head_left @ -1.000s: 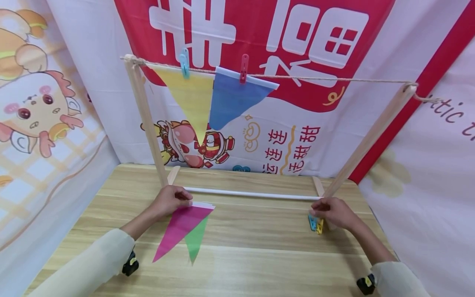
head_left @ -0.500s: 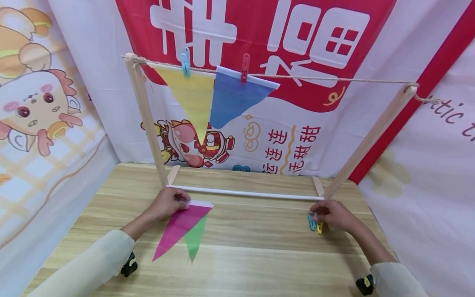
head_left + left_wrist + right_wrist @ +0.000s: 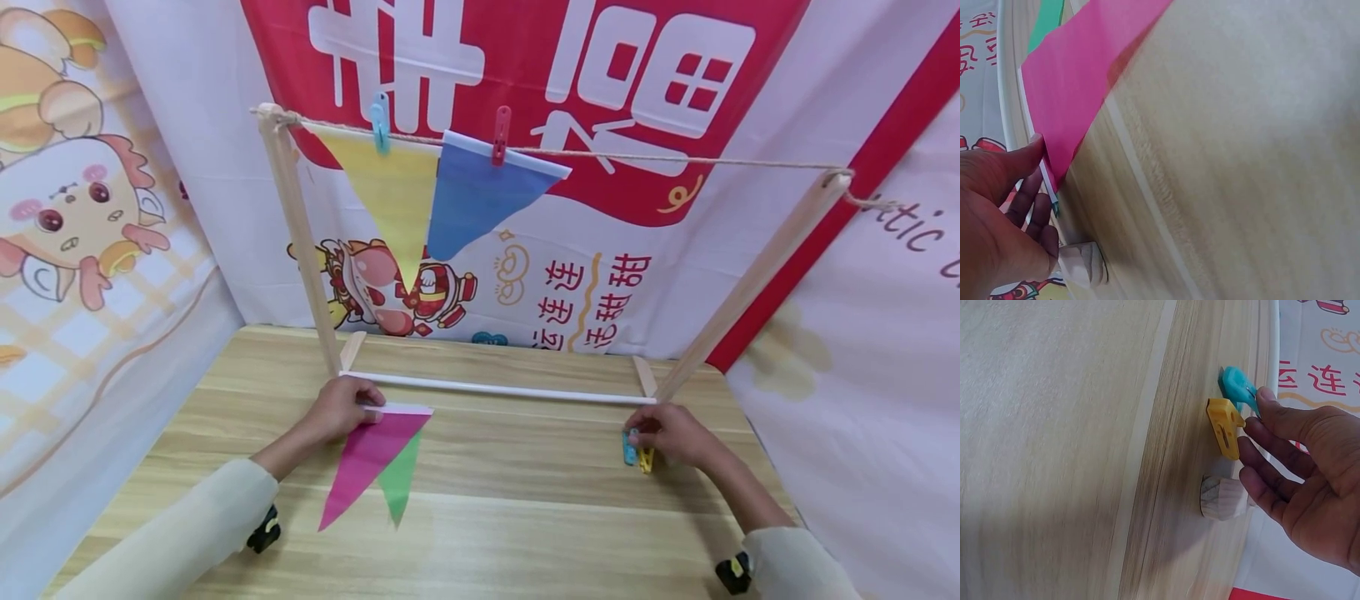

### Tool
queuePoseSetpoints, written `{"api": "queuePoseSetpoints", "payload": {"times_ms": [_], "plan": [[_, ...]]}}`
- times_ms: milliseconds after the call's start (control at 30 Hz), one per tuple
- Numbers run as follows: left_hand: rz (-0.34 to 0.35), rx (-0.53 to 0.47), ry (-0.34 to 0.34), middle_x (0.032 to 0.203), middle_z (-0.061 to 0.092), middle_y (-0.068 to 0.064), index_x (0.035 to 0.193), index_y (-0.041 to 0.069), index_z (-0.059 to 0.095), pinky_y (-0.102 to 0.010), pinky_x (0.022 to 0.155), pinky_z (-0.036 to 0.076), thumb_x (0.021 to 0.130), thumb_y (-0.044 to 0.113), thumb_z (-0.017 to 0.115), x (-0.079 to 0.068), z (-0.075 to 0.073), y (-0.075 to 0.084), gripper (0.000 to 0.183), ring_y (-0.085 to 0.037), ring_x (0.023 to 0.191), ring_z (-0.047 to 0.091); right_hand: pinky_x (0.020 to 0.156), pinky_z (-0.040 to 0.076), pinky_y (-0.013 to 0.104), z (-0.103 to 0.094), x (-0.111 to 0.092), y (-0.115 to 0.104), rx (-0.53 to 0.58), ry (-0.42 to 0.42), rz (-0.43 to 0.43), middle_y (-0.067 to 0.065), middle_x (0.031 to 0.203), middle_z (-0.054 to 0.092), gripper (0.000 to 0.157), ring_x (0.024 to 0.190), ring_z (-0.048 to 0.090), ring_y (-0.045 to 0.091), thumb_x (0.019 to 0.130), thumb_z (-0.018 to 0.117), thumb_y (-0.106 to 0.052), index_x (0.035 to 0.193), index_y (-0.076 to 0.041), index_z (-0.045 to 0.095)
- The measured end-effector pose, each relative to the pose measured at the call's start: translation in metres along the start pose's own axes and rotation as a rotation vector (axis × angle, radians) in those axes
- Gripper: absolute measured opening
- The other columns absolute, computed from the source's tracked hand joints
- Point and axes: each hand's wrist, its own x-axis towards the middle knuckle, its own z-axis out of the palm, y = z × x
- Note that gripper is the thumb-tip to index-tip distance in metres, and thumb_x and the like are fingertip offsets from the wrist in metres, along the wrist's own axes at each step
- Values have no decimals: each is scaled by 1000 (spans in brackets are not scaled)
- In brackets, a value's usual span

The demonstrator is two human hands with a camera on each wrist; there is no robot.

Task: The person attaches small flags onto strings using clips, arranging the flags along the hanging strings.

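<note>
My left hand [image 3: 341, 410] pinches the white top edge of a pink triangular pennant [image 3: 377, 454] between thumb and fingers, low over the table. A green pennant [image 3: 401, 479] lies partly hidden under the pink one. At the right, my right hand [image 3: 672, 435] pinches the end of a light blue clothespin [image 3: 1237, 384] between thumb and index finger. Beside it a yellow clothespin [image 3: 1224, 428] stands on its edge on the table, close to the fingertips of the other fingers.
Twine [image 3: 660, 158] spans two wooden posts [image 3: 757, 279]. A yellow pennant [image 3: 393, 200] hangs from it by a blue clothespin [image 3: 381, 123], a blue pennant [image 3: 483, 196] by a red clothespin [image 3: 501, 136]. A white rod [image 3: 498, 389] joins the posts low down. Printed cloth hangs behind.
My right thumb and index finger have closed on the blue clothespin, which has turned slightly more upright. The left hand keeps its hold on the pink pennant, nearly still.
</note>
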Motion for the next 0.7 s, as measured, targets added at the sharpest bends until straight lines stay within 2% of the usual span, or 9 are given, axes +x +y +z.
{"api": "queuePoseSetpoints", "payload": {"times_ms": [167,300,367,467,700], "plan": [[-13,46,4,97,81,-6,104,8,85,-49,99,54,93,11,93,3,-3,3,14,-20,93,69,77,59,25,1,2,-2,3,-1,-6,4,101,80,10,90,67,14,103,84,-13,108,-5,81],[-6,59,-7,93,79,-5,102,8,84,-61,105,45,92,14,95,5,-6,3,16,-19,91,68,81,60,25,1,5,-2,24,-3,-28,4,103,79,9,93,68,15,104,83,-14,106,-7,79],[-6,61,-13,91,77,-5,102,9,82,-72,110,34,92,14,95,5,-7,2,17,-21,91,67,82,59,24,2,6,-2,39,-5,-33,4,103,78,8,93,67,15,104,82,-14,106,-7,77],[-15,60,-20,88,72,-4,101,9,80,-77,114,26,92,13,94,5,-8,2,17,-22,90,64,80,57,23,3,9,-3,60,-19,-38,4,102,76,8,91,65,14,106,80,-14,107,-8,76],[-12,92,-44,80,70,-1,94,11,80,-80,114,27,94,14,92,4,-8,2,12,-21,84,63,74,55,23,5,11,-8,98,-41,-33,3,99,74,9,86,62,14,106,80,-15,107,-7,75]]}}
